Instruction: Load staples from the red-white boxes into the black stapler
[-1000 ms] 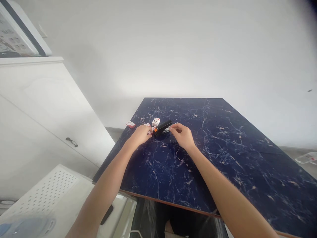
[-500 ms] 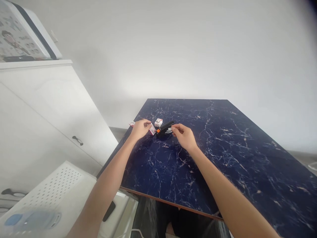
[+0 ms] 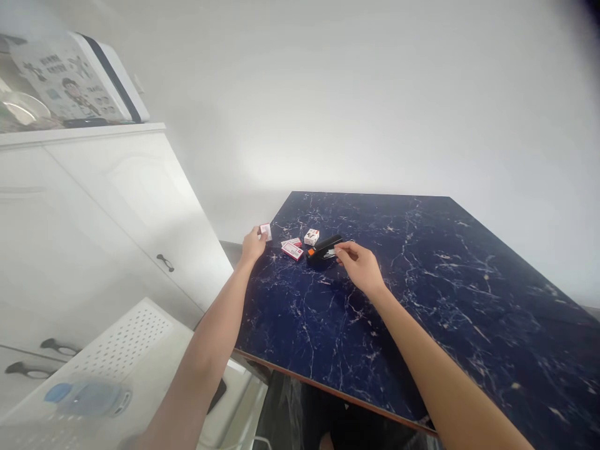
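A white wall (image 3: 356, 106) fills the far side of the scene, and a white cabinet (image 3: 117, 212) with dark metal handles stands to the left. A printed picture board (image 3: 70, 81) leans on top of the cabinet, beside a clear glass bowl (image 3: 23, 107). Near left, below the table's edge, lies a white perforated panel (image 3: 129, 350) with a blurred plastic bottle (image 3: 89, 399) on it.

The table (image 3: 435, 312) has a dark blue marble-patterned top with pale veins and an orange-brown edge. Both forearms reach over its near edge toward a small group of things at its far left.

A black stapler (image 3: 324, 247) with an orange tip lies on the tabletop, angled, with a silvery part showing at its right end. Just left of it sit a white staple box (image 3: 312, 237) and a red-and-white staple box (image 3: 293, 251), which overlaps a flatter box (image 3: 291, 241).

The left hand (image 3: 254, 245) is out past these, near the table's left edge, its fingers closed on a small pinkish box (image 3: 265, 232). The right hand (image 3: 360, 269) is just right of the stapler, its fingers (image 3: 344, 250) curled at the stapler's end; whether they grip it, I cannot tell.
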A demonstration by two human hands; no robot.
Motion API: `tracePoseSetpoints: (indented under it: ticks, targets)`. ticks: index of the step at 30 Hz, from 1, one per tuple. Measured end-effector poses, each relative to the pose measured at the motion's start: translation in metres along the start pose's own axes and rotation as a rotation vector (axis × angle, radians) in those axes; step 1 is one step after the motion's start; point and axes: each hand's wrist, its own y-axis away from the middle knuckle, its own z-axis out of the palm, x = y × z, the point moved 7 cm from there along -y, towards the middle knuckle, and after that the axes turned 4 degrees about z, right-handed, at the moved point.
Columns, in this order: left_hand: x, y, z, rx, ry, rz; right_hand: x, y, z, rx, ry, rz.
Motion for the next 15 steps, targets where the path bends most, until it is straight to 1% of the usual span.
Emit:
tracePoseSetpoints:
  ticks: [1, 2, 3, 5, 6, 7, 9, 10, 12, 15]
  targets:
    - [0.012, 0.003, -0.002, 0.019, 0.061, 0.053, -0.002, 0.001, -0.001, 0.006, -0.007, -0.002]
    - [0.027, 0.007, -0.002, 0.013, 0.140, 0.117, -0.005, 0.001, -0.002, 0.015, -0.017, -0.004]
    - [0.045, 0.013, 0.000, -0.026, 0.273, 0.207, -0.008, 0.002, -0.003, 0.027, -0.027, -0.008]
    - [0.086, 0.035, 0.010, -0.206, 0.536, 0.389, -0.013, 0.004, -0.006, 0.066, -0.036, -0.027]
    - [0.103, 0.047, 0.016, -0.286, 0.595, 0.440, -0.016, 0.004, -0.008, 0.099, -0.038, -0.040]
    - [0.118, 0.060, 0.021, -0.335, 0.631, 0.476, -0.018, 0.005, -0.009, 0.135, -0.046, -0.052]
    - [0.142, 0.082, 0.031, -0.453, 0.699, 0.531, -0.021, 0.007, -0.012, 0.192, -0.068, -0.065]
    - [0.149, 0.090, 0.035, -0.491, 0.729, 0.543, -0.021, 0.008, -0.013, 0.205, -0.074, -0.064]
    - [0.155, 0.097, 0.040, -0.539, 0.786, 0.526, -0.023, 0.009, -0.012, 0.193, -0.057, -0.060]
    - [0.149, 0.094, 0.042, -0.614, 0.898, 0.435, -0.025, 0.008, -0.010, 0.156, 0.002, -0.070]
